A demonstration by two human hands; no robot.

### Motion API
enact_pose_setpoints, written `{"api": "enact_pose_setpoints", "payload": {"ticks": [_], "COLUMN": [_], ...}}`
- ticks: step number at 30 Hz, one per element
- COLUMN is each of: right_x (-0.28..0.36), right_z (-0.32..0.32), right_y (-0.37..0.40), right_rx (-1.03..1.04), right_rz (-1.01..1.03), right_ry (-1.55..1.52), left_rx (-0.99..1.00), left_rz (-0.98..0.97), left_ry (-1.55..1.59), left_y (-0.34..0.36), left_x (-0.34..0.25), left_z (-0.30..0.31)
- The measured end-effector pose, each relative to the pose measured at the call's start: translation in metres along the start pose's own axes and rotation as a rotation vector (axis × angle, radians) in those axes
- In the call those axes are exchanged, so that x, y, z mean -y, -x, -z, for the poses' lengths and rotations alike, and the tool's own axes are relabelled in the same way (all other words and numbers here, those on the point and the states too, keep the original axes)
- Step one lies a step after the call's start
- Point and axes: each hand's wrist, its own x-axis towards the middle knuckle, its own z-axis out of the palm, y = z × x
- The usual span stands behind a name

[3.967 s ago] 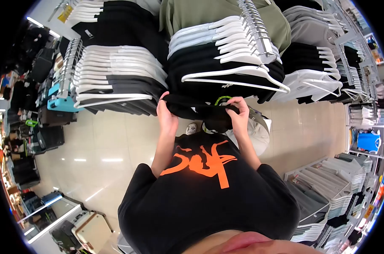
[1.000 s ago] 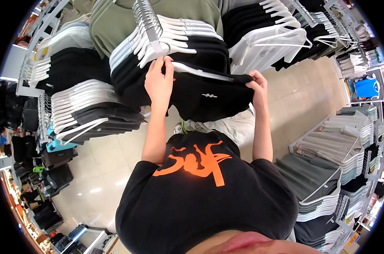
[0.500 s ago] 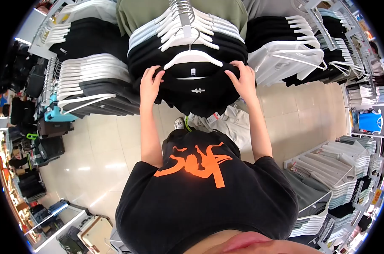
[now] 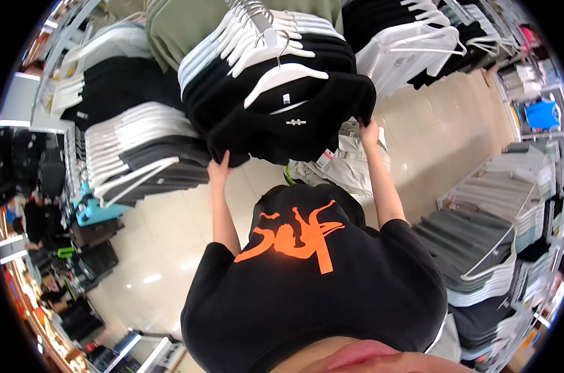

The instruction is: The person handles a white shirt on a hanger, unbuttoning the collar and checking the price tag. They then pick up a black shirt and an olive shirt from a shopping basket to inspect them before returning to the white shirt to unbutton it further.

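Observation:
A black shirt (image 4: 282,133) with a small light mark on its chest hangs from a white hanger (image 4: 283,79) at the front of the middle rack. My left hand (image 4: 220,168) pinches the edge of one sleeve at the shirt's lower left. On the other side, my right hand (image 4: 370,133) grips the end of the other sleeve, and the shirt is spread between the two. Behind it hang more black shirts on white hangers. A pair of light trousers (image 4: 350,166) with a tag shows below the shirt.
Dark grey garments (image 4: 164,171) on white hangers hang close at the left. White garments (image 4: 406,59) hang at the upper right. Grey clothes (image 4: 465,239) are racked at the lower right. Suitcases (image 4: 95,264) stand at the left on the tiled floor (image 4: 164,248).
Both hands have moved from the shirt's shoulders outward and down to its sleeves, which are now spread wide. The camera view has tilted.

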Motion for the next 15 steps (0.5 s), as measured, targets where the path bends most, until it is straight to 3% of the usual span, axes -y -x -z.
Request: {"api": "enact_pose_setpoints", "payload": {"ticks": [2,5,6,7,8,10,12,15], "right_x": [-0.024,-0.06,-0.005,0.035,-0.003,0.071,0.116,0.163], "right_z": [-0.014,-0.052,-0.032,-0.018,-0.06,-0.056,-0.064,-0.079], "right_y": [0.025,0.038,0.045,0.047,0.026,0.02,0.004,-0.014], "right_rx": [0.068,0.295,0.419,0.566,0.769,0.675,0.732,0.815], "right_rz": [-0.168,-0.531,-0.816,-0.903,-0.913,-0.767,-0.558,-0.423], "right_ry": [0.084,-0.22,-0.457,-0.636,-0.779,-0.749,-0.806,-0.777], "left_rx": [-0.028,-0.003,0.042,0.085,0.127,0.193,0.184,0.186], "left_rz": [-0.089,0.198,0.3,0.305,0.308,0.354,0.329,0.325], "left_ry": [-0.052,0.084,0.146,0.257,0.368,0.502,0.609,0.724], "left_y": [0.007,-0.002,-0.009,-0.015,-0.02,-0.027,-0.037,-0.024], "left_x": [0.005,0.011,0.011,0.011,0.011,0.0,0.006,-0.009], "left_z": [-0.002,0.0,-0.001,-0.001,0.001,0.005,0.003,0.014]}}
